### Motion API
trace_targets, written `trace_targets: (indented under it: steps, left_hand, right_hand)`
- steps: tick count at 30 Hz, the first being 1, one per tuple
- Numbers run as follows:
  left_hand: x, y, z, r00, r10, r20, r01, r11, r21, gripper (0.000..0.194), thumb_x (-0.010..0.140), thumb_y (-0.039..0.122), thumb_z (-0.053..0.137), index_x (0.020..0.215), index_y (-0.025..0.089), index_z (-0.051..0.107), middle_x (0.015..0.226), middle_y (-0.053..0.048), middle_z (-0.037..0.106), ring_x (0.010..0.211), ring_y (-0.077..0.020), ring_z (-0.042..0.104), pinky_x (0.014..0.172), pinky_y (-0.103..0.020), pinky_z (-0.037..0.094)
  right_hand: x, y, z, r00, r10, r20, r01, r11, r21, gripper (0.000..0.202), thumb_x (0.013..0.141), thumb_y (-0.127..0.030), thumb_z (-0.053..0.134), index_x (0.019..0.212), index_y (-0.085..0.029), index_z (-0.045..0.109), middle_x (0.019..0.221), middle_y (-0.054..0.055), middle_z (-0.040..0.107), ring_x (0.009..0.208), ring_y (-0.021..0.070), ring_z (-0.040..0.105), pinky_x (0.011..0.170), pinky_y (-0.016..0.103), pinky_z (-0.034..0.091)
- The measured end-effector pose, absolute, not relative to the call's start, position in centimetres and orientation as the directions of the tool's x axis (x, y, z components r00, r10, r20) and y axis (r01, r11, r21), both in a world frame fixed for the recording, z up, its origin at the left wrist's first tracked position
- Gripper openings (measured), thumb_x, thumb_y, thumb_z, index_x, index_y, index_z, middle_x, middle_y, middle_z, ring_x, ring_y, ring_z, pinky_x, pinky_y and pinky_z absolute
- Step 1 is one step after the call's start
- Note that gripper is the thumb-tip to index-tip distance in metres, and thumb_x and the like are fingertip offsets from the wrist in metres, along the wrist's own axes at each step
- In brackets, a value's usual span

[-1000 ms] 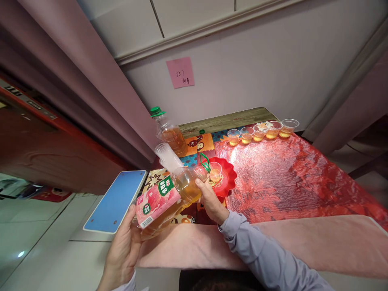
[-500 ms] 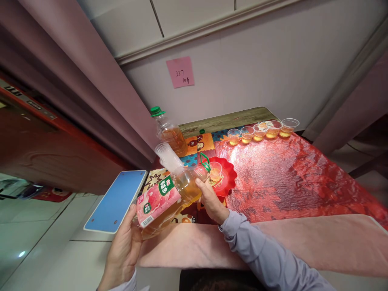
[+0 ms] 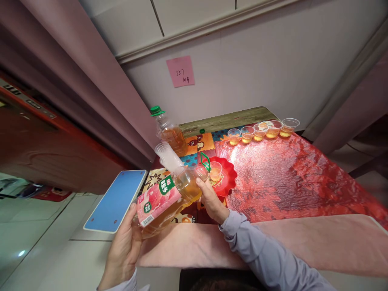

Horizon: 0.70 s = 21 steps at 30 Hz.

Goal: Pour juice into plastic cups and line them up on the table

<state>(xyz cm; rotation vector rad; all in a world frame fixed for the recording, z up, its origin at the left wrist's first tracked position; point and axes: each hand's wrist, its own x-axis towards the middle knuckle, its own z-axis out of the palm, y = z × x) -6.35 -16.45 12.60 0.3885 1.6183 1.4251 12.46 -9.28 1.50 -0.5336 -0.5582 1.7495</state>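
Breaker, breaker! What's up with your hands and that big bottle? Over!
Left hand at base, right hand at neck. Bottle tilted, neck end by clear cup in red dish. Stacked cups close beside bottle. Over.

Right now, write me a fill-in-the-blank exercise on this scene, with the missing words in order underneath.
The left hand and right hand hold a tilted bottle whose label is mostly ____.
The standing bottle has a ____ cap.
The cups in a row number ____.
The scalloped dish under the lone cup is ____.

Missing words: pink; green; five; red.
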Motion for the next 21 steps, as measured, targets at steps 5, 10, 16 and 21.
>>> trace_targets:
  steps: [5, 10, 16, 21]
  left_hand:
    - [-6.27, -16.46, 12.63, -0.531, 0.735, -0.422, -0.342, 0.269, 0.900, 0.042, 0.104, 0.021, 0.058, 0.143, 0.016, 0.071, 0.118, -0.012, 0.084, 0.106, -0.0318, 0.082, 0.091, -0.045, 0.069]
    - [-6.34, -16.40, 12.48, -0.532, 0.733, -0.424, -0.347, 0.268, 0.899, 0.042, 0.104, 0.021, 0.059, 0.144, 0.017, 0.070, 0.119, -0.012, 0.084, 0.105, -0.0308, 0.082, 0.091, -0.044, 0.069]
    - [-6.51, -16.37, 12.29, -0.542, 0.734, -0.409, -0.336, 0.257, 0.906, 0.039, 0.105, 0.020, 0.059, 0.142, 0.018, 0.072, 0.117, -0.011, 0.084, 0.101, -0.0291, 0.083, 0.089, -0.043, 0.069]
    - [-6.48, -16.48, 12.28, -0.523, 0.756, -0.394, -0.341, 0.238, 0.909, 0.037, 0.105, 0.019, 0.058, 0.138, 0.016, 0.074, 0.117, -0.012, 0.084, 0.101, -0.0293, 0.083, 0.089, -0.043, 0.069]
  right_hand:
    - [12.47, -9.29, 1.53, -0.221, 0.974, -0.055, -0.750, -0.206, -0.629, 0.069, 0.094, -0.060, 0.076, 0.151, -0.027, 0.057, 0.147, 0.008, 0.073, 0.135, 0.0311, 0.070, 0.112, 0.051, 0.061]
    - [12.46, -9.23, 1.44, -0.218, 0.974, -0.055, -0.750, -0.204, -0.629, 0.067, 0.093, -0.059, 0.077, 0.150, -0.028, 0.059, 0.149, 0.007, 0.072, 0.135, 0.0313, 0.070, 0.113, 0.052, 0.060]
    - [12.56, -9.29, 1.63, -0.226, 0.973, -0.048, -0.753, -0.206, -0.625, 0.068, 0.094, -0.060, 0.076, 0.151, -0.029, 0.058, 0.151, 0.007, 0.071, 0.136, 0.0310, 0.070, 0.115, 0.052, 0.059]
    - [12.46, -9.29, 1.47, -0.238, 0.970, -0.053, -0.752, -0.219, -0.622, 0.066, 0.094, -0.060, 0.076, 0.150, -0.028, 0.059, 0.146, 0.007, 0.074, 0.132, 0.0311, 0.072, 0.113, 0.052, 0.060]
